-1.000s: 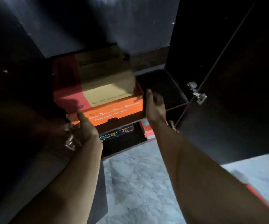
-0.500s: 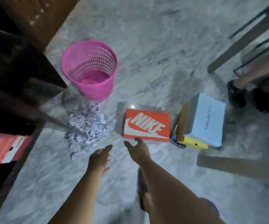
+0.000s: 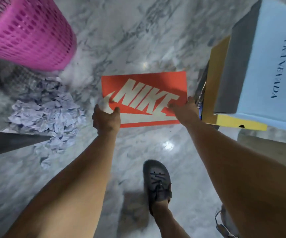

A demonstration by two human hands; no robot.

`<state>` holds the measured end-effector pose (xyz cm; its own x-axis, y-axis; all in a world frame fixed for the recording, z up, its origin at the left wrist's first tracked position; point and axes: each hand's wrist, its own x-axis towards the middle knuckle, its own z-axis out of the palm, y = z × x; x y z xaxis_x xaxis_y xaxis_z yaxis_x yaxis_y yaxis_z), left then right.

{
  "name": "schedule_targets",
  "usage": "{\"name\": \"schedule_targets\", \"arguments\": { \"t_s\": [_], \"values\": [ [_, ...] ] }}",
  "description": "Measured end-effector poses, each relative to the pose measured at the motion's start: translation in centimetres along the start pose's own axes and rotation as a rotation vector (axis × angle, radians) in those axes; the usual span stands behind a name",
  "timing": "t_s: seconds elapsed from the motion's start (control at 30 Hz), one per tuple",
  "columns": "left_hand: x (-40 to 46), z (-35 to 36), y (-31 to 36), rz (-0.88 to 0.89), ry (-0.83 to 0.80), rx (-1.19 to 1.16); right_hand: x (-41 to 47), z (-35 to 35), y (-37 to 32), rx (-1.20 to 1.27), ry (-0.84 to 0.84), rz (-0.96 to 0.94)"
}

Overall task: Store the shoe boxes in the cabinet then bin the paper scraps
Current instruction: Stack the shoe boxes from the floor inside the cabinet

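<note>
An orange Nike shoe box [image 3: 144,98] lies flat on the marble floor in the middle of the view. My left hand [image 3: 105,119] grips its near left corner, thumb on the lid. My right hand [image 3: 184,108] grips its near right corner. To the right, a pale blue shoe box [image 3: 265,66] sits on top of a yellow box [image 3: 233,123]. A heap of crumpled pale paper scraps [image 3: 46,115] lies on the floor to the left, just below a pink mesh bin [image 3: 27,35].
The dark edge of the cabinet door [image 3: 10,143] juts in from the left over the scraps. My foot in a dark shoe [image 3: 156,182] stands on the floor [image 3: 121,40] below the box.
One second ago both hands were at the boxes inside the cabinet. The view then swung down to the floor, and both hands have now reached the Nike box and taken hold of it.
</note>
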<state>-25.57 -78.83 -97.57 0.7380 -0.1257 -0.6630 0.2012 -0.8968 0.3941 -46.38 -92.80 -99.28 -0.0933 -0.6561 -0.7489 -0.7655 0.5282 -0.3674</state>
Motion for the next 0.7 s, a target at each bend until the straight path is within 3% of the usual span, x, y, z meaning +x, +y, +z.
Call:
{"name": "schedule_targets", "arguments": {
  "t_s": [0.1, 0.23, 0.57, 0.7],
  "values": [
    [4.4, 0.8, -2.2, 0.008, -0.111, -0.051, 2.7, 2.3, 1.9, 0.135, -0.074, 0.076],
    [4.1, -0.9, -3.5, -0.083, -0.185, -0.116, 0.7, 2.4, 2.2, 0.157, -0.035, 0.089],
    [-6.2, -14.3, -8.4, -0.143, -0.148, -0.196, -12.4, -2.1, 0.8, -0.153, -0.239, -0.155],
    [-13.5, -20.8, -12.7, -0.180, -0.126, -0.270, -18.8, -2.1, 1.4, -0.234, -0.242, -0.256]
  ]
}}
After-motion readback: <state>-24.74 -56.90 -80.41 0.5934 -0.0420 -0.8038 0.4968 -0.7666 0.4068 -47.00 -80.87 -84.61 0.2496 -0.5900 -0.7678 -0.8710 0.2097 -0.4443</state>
